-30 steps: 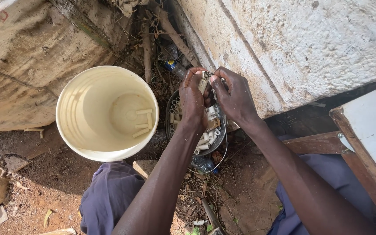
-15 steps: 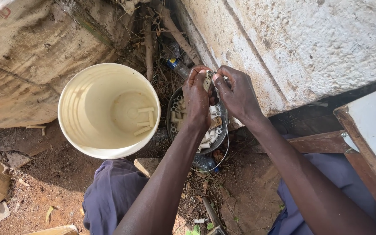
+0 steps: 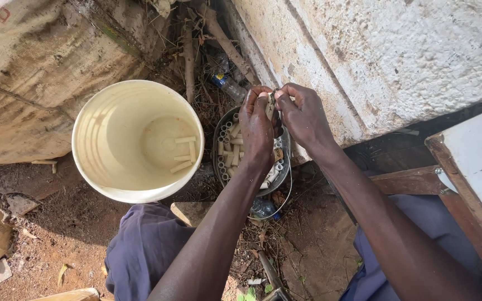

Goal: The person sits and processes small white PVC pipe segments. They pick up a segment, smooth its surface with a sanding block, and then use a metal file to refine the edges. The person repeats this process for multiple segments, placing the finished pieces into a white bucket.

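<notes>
I see a small dark piece pinched between both hands above the far rim of the metal bowl, close to the rough plastered wall. The left hand has its fingers curled tight, thumb and fingertips closed on the piece from the left. The right hand meets it from the other side, fingertips drawn together on the same piece. What the piece is I cannot tell; the fingers cover most of it.

The bowl sits on the ground under the hands and holds many short pale tube sections, heaped at its left side; the left hand and forearm hide the bowl's middle. Just left of the bowl, touching or nearly so, stands a cream plastic bucket, open, with a few of the same pale tube pieces lying on its bottom toward the right.

A clear plastic bottle with a blue label band lies among sticks and dry litter beyond the bowl, at the foot of the wall. A second clear bottle lies at the bowl's near edge, partly buried. A coarse sack-like brown sheet fills the upper left. At the right edge a wooden frame with a white panel is cut off. My dark blue trouser knees show at the bottom.
</notes>
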